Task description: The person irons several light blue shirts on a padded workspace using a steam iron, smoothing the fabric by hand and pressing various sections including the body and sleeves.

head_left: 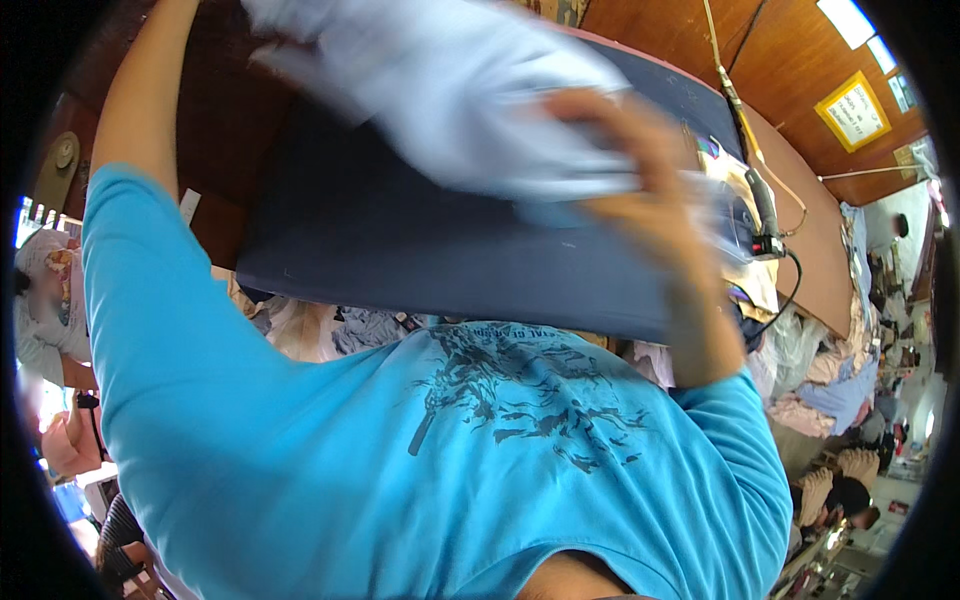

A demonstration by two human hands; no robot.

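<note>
A pale blue garment (450,100) is lifted over the dark blue padded ironing board (420,250), smeared by motion; its exact kind is hard to make out. My right hand (650,150) grips its right end, thumb and fingers around the cloth, also blurred. My left arm (140,120) reaches up past the top left edge, so the left hand itself is out of sight. Just right of my right hand stands an iron (738,222) with a dark handle and a cord, partly blurred, on a yellowish cloth.
A hose (735,100) hangs down to the iron, and a black cable (795,295) loops beside it. Brown board (810,220) extends to the right. Piled clothes (375,330) lie below the board's near edge, with more clothes and plastic bags (795,350) at right. Other people are in the background.
</note>
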